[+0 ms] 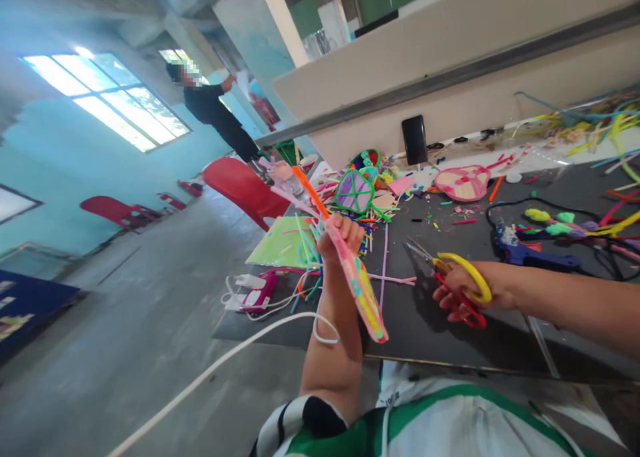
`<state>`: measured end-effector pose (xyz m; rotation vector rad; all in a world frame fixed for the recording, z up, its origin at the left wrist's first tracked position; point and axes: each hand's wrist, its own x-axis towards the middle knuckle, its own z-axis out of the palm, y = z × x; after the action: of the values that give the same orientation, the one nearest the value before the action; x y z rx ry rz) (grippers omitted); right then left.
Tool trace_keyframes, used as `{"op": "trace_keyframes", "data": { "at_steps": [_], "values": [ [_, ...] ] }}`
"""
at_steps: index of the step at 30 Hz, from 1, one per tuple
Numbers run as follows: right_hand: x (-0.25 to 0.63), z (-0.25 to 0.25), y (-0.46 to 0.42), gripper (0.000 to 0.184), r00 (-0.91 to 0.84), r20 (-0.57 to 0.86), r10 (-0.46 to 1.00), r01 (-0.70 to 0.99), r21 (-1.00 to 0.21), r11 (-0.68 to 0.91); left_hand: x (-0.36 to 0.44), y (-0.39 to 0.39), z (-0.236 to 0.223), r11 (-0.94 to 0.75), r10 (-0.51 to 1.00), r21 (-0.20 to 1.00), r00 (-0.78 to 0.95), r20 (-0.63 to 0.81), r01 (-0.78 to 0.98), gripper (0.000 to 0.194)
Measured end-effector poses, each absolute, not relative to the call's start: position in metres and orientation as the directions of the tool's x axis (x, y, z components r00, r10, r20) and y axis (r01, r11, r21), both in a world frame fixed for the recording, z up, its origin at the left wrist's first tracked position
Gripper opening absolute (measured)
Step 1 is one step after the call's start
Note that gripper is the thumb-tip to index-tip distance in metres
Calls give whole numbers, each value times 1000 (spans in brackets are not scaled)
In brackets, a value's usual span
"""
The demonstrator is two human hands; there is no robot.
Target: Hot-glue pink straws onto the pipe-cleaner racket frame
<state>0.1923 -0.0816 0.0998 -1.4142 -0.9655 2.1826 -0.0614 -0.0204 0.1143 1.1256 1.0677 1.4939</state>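
Observation:
My left hand (343, 236) is closed around a flat pink pipe-cleaner craft piece (367, 302), raised above the table and seen nearly edge-on. Yellow and teal patches show on its face. From the top of my fist an orange pipe cleaner (311, 192) and pale pink strips stick out. In my right hand (457, 287), low over the table, is a pair of scissors (467, 277) with one yellow and one red handle loop. Their blades point toward the craft piece, apart from it, and look slightly parted.
On the dark table (420, 337) lie a blue glue gun (537, 252), a finished-looking pink craft piece (463, 182), a green-rimmed purple one (355, 192) and scraps. A phone (415, 140) leans at the back. A pink power strip (260, 292) trails white cable. Red chairs (243, 187) and a person (210, 104) stand beyond.

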Motion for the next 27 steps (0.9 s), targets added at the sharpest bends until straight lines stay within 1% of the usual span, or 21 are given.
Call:
{"op": "trace_keyframes", "data": {
  "at_steps": [1, 3, 4, 5, 6, 7, 8, 9, 10, 11, 12, 14, 17, 20, 27],
  "values": [
    [195, 101, -81, 42, -424, -641, 640, 74, -728, -681, -61, -16, 111, -169, 983, 960, -108, 148, -223, 29],
    [201, 107, -80, 44, -421, -538, 730, 91, -826, -557, -58, -10, 107, -160, 987, 934, -61, 148, -319, 32],
    [205, 111, -79, 45, -402, -478, 781, 125, -874, -471, -55, -8, 106, -149, 989, 922, -39, 145, -357, 34],
    [208, 117, -77, 45, -374, -399, 837, 189, -916, -353, -53, -7, 105, -134, 990, 912, -19, 138, -387, 34],
    [213, 122, -76, 44, -346, -298, 890, 285, -937, -203, -50, -6, 106, -117, 992, 905, 0, 128, -409, 34],
    [217, 128, -74, 42, -328, -177, 928, 399, -916, -34, -48, -7, 107, -98, 993, 901, 16, 115, -423, 34],
    [221, 133, -73, 38, -335, -38, 942, 513, -846, 148, -45, -8, 108, -78, 994, 899, 32, 102, -431, 34],
    [225, 137, -72, 35, -370, 106, 923, 608, -723, 327, -43, -9, 110, -59, 995, 898, 47, 88, -435, 32],
    [229, 141, -71, 33, -413, 217, 884, 674, -580, 457, -41, -10, 112, -44, 995, 899, 59, 77, -437, 30],
    [232, 144, -71, 33, -444, 279, 851, 718, -458, 524, -38, -11, 113, -32, 995, 899, 68, 68, -437, 29],
    [234, 146, -70, 35, -456, 307, 835, 757, -359, 545, -36, -11, 114, -25, 995, 899, 71, 63, -437, 28],
    [236, 147, -70, 37, -451, 317, 835, 823, -215, 526, -32, -12, 114, -25, 996, 898, 65, 59, -440, 27],
    [235, 146, -67, 39, -456, 302, 837, 863, -83, 499, -27, -11, 112, -34, 997, 899, 51, 63, -437, 28],
    [234, 145, -64, 40, -461, 282, 841, 873, -24, 487, -23, -11, 109, -41, 996, 904, 54, 71, -426, 30],
    [242, 139, -62, 38, -443, 252, 860, 893, 42, 448, -21, -14, 109, -49, 994, 910, 72, 86, -412, 29]
  ]
}}
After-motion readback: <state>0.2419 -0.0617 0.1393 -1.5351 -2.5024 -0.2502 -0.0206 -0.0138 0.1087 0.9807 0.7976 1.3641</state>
